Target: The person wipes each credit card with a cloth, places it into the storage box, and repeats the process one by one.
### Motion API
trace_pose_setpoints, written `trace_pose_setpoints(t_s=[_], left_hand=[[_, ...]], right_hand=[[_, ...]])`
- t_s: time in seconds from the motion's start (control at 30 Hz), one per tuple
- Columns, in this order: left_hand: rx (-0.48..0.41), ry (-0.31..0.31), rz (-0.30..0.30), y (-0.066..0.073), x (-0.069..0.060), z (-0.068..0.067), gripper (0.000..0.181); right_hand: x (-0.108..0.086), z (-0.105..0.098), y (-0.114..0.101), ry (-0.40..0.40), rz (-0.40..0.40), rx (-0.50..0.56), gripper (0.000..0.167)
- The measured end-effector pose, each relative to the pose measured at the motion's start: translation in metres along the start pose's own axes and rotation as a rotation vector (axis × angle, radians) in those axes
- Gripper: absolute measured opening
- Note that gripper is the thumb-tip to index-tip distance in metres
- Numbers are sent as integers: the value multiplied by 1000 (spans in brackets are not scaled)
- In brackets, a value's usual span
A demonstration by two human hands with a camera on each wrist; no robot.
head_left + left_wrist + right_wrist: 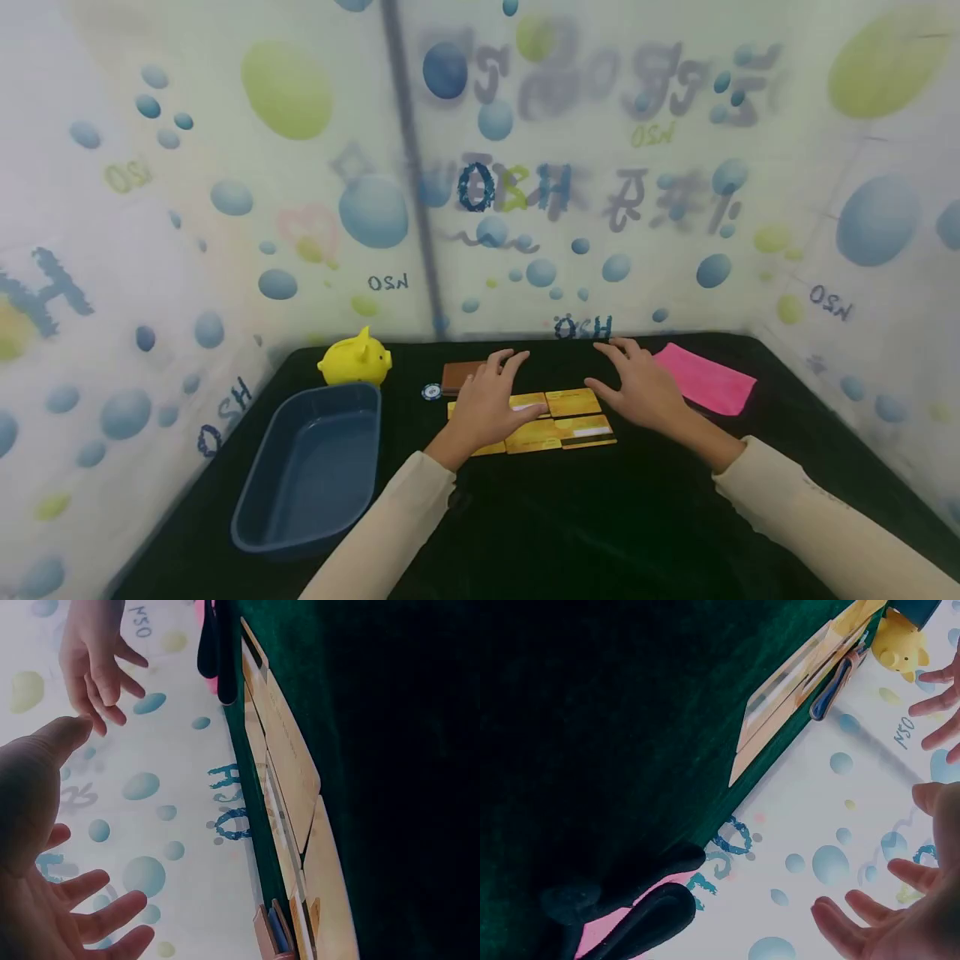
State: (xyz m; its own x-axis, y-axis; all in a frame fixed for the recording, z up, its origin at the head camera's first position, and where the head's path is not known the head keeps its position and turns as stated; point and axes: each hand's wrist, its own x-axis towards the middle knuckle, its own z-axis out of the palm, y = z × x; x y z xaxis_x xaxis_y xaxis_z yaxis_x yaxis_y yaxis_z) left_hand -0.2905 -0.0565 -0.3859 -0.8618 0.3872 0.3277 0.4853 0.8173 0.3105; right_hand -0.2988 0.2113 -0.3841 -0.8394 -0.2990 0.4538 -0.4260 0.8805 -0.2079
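Observation:
Several gold cards (573, 402) lie edge to edge in two rows on the dark cloth. My left hand (487, 406) is held above the left part of them, fingers spread and relaxed, holding nothing; it hides some cards. Off the right end of the rows, my right hand (647, 392) is raised with parted fingers and nothing in it. Both wrist views show the hands apart from the cards (292, 761). Behind the left hand lies a brown wallet (456, 377), partly covered, seen folded (832, 688) in the right wrist view. Beside it is a poker chip (431, 392).
A blue tub (251, 492) stands at left, with a yellow piggy bank (352, 360) behind it. At right lies a pink cloth (708, 379). Near it is a black object (656, 919) with two rounded arms, its kind unclear. White printed curtains (600, 292) surround the table.

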Motion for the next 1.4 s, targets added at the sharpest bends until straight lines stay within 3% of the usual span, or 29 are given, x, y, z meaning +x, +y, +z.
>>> trace_pose_setpoints(t_s=[0.33, 0.5, 0.83, 1.4], left_hand=[[-25, -50, -4, -6, -7, 1, 78], [-40, -101, 11, -5, -8, 3, 71], [-84, -202, 19, 0, -5, 14, 67], [-37, -271, 56, 13, 0, 32, 68]], right_hand=[[-7, -2, 3, -99, 34, 152, 58], [-11, -2, 10, -190, 58, 245, 55], [-11, 0, 19, -382, 62, 328, 56], [-16, -3, 31, -508, 71, 497, 51]])
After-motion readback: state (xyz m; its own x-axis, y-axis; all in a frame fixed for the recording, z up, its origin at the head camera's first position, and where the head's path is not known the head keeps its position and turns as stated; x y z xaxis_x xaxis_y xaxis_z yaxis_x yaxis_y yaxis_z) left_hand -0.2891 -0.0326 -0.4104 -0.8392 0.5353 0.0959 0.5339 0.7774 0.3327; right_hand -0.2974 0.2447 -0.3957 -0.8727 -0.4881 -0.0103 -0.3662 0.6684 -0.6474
